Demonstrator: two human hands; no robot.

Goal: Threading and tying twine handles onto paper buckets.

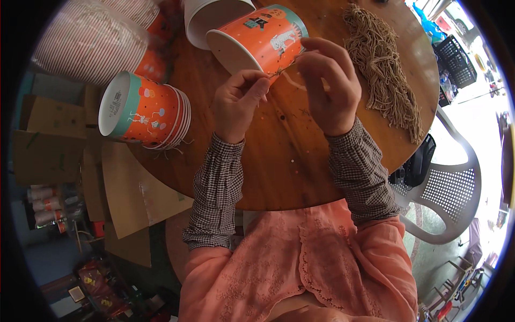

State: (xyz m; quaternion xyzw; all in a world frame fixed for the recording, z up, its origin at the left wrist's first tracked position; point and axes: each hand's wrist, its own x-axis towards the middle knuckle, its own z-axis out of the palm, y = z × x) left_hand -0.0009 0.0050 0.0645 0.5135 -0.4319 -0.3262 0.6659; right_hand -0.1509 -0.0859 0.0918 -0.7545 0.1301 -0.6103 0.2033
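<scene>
One round wooden table (268,185) carries one orange bucket (263,33) on its side. Before it, the left hand (237,102) pinches closed on one thin strand (280,70); the right hand (330,88) curls, its hold I cannot tell. Rightward lies one beige cord bundle (382,67).

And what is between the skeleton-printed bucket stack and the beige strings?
From bucket stack to strings, the head view shows the left hand, then the right hand; an orange bucket lies on its side beyond.
</scene>
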